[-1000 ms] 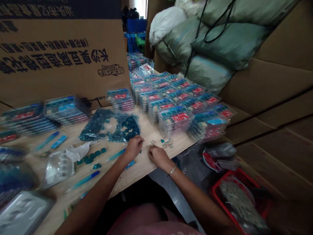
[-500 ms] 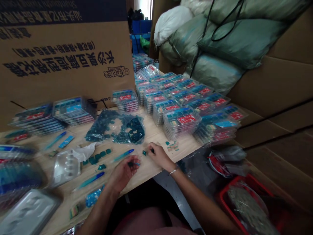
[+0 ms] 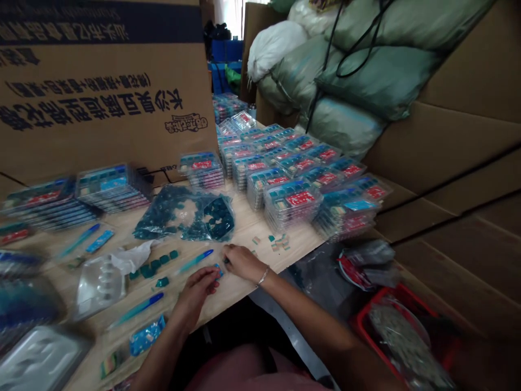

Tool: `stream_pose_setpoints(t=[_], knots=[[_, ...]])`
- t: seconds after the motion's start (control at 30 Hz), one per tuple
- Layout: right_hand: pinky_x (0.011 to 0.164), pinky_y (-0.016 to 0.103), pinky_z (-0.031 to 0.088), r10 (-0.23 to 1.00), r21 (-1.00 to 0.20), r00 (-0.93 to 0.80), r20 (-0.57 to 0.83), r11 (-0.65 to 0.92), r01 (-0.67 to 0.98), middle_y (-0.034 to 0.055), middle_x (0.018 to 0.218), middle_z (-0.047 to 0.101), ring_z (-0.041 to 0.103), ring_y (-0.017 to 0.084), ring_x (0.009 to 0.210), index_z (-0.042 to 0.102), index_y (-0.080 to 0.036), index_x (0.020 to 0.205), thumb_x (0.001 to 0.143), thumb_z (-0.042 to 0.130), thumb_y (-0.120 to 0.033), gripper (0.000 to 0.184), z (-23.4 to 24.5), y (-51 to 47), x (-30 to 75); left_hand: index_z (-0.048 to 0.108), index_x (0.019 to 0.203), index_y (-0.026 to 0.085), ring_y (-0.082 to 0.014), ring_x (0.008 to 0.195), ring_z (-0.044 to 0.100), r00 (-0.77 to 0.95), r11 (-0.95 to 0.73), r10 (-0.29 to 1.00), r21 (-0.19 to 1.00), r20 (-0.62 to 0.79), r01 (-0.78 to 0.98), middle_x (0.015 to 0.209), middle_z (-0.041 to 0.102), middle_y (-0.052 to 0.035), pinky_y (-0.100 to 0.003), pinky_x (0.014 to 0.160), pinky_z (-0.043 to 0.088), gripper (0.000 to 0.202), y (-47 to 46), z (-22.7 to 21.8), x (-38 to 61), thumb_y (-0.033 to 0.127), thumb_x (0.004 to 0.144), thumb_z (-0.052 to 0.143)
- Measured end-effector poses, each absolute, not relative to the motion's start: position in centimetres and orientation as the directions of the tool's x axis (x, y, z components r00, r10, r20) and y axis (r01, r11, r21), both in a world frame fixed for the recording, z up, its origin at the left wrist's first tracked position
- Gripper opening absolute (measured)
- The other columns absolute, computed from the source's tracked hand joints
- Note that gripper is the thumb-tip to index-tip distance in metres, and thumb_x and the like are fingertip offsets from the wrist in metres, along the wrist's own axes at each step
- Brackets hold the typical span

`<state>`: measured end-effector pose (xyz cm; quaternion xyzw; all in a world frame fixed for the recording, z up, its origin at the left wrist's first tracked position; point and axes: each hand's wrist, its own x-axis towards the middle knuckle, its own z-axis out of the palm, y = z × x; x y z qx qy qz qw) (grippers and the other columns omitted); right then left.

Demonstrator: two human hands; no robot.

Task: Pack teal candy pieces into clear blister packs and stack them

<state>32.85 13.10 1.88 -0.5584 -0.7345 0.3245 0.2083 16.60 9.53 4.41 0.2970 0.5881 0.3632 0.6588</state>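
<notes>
A: Cramped store room. Pale wood table [image 3: 248,225], a big box [image 3: 101,103] standing behind it, sacks [image 3: 358,70] piled on the right.

B: Hands?

A: Both are low at the near edge, tips meeting. The left hand [image 3: 198,290] pinches a small blue piece [image 3: 218,270] between thumb and fingers, just above the wood. The right hand [image 3: 243,262] lies knuckles up, fingers curled, tips touching or just beside the same piece. Whether it grips anything I cannot tell: too blurred.

B: Why at the edge?

A: My guess is that the forearms rest there, which steadies fine work on so small a thing.

B: What lies about them?

A: One pen [image 3: 195,260] just left of the hands, tip toward them; a second pen [image 3: 138,307] nearer the left forearm. Beyond them a bag [image 3: 191,214] of teal bits, slack and flat, likely kept within reach as stock. A row of loose bits [image 3: 157,263] beside a clear tray [image 3: 100,279] on the left. A few tiles [image 3: 279,241] to the right of the right hand.

B: And the stacks?

A: Those are packs [image 3: 291,203], stacked in rows at the far right, labels up, with more far left. They are probably set back so the middle serves for work. A red basket [image 3: 391,326] sits on the floor, right, below table level.
</notes>
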Motion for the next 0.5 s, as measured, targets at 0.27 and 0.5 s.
stream_pose_setpoints(t=[0.27,0.5], knots=[[0.042,0.018,0.031,0.965,-0.944,-0.084,-0.248,-0.260,-0.202,-0.0098,0.055,0.043,0.037,0.007,0.043,0.048,-0.021,0.073,0.060,0.051,-0.016,0.014,0.2,7.6,33.8,0.069,0.071,0.015,-0.0154,0.072,0.062,0.097,0.500,0.857,0.773,-0.506,-0.391,0.074,0.069,-0.0035,-0.027,0.070,0.046,0.033,8.5,3.8,19.6,0.032,0.047,0.082],[0.055,0.020,0.041,0.927,-0.715,0.182,-0.329,-0.119,-0.688,-0.0039,0.069,0.059,0.052,0.010,0.062,0.061,-0.019,0.071,0.058,0.059,-0.023,0.013,0.2,5.4,32.0,0.066,0.099,0.020,-0.0231,0.106,0.059,0.033,0.137,0.990,0.985,-0.134,-0.105,0.106,0.068,-0.0070,-0.039,0.097,0.042,0.033,5.5,1.5,25.2,0.042,0.075,0.061]])
